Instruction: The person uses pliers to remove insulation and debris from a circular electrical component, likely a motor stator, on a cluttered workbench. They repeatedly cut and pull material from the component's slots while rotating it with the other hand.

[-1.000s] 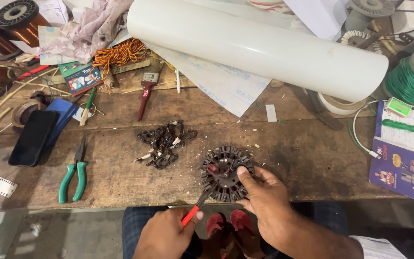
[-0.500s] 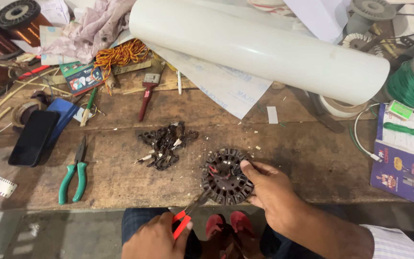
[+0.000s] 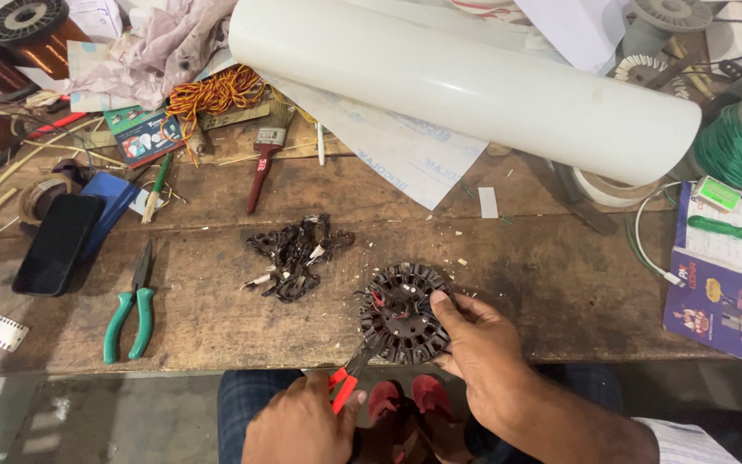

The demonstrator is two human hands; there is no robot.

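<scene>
Two bare hands work at the near edge of a wooden table (image 3: 216, 292). The left hand (image 3: 298, 425), partly cut off by the bottom edge, has its grip closed around one pair of red-handled pliers (image 3: 347, 382), whose tip is hidden against a dark toothed metal ring (image 3: 404, 314). The right hand (image 3: 483, 352) holds that ring at the table's edge. Nearby lie one tangle of dark wire scraps (image 3: 294, 256), one pair of green-handled pliers (image 3: 130, 305), and one large white roll (image 3: 465, 82).
</scene>
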